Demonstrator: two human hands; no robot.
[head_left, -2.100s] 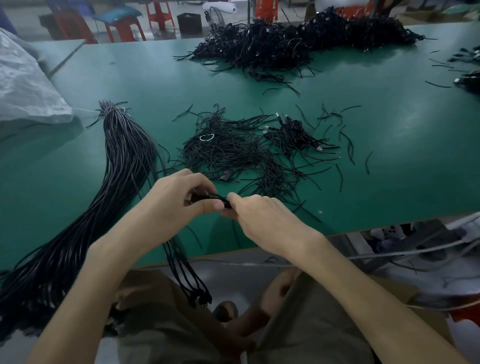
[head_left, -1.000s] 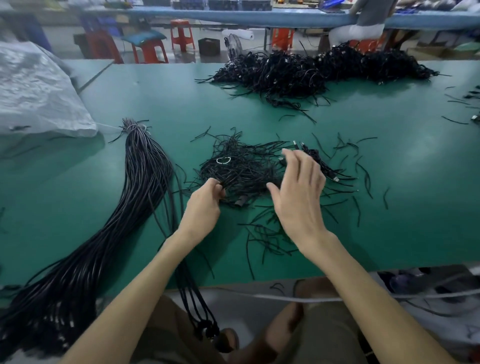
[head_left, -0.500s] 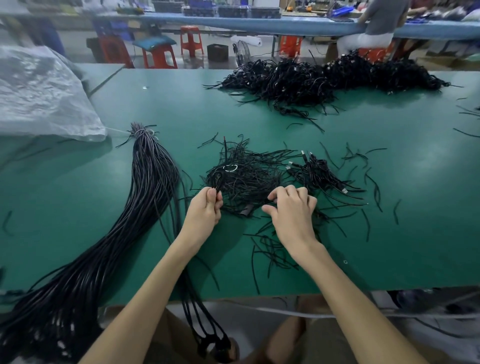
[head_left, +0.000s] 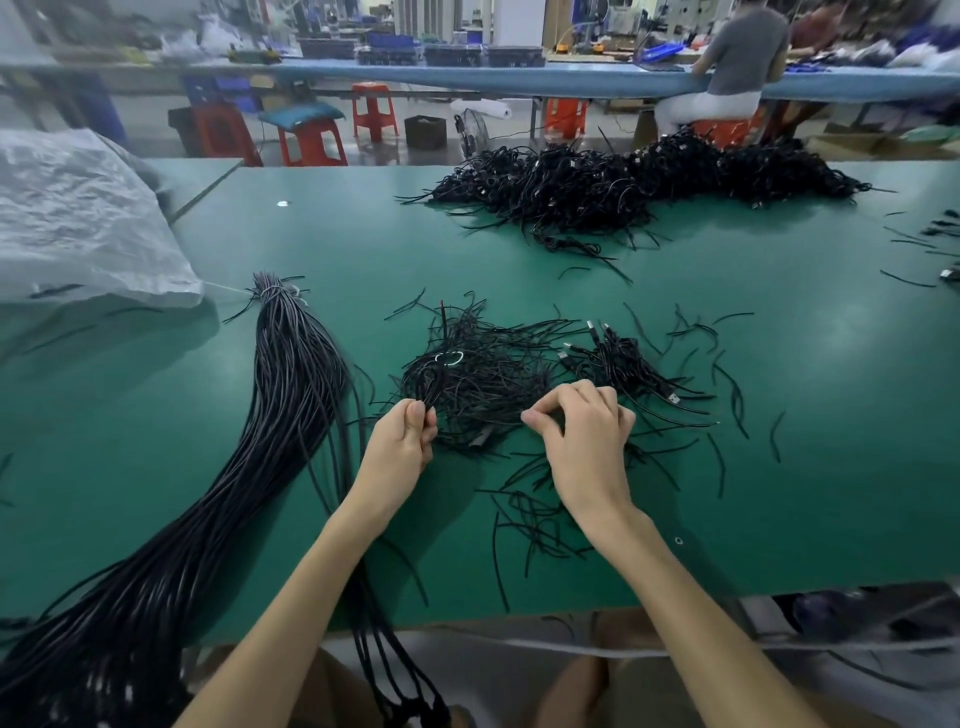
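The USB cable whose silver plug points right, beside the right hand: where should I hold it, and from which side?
Pinch the black housing just behind the silver USB plug, coming from the right. That end sticks out toward bare table; the rest runs into the tangled pile.

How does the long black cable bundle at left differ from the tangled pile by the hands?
The long black cable bundle lies straight, gathered at its far end, trailing over the near edge of the green table; the tangled pile of short black strands is loose, criss-crossed, wholly on it. Both are black wire.
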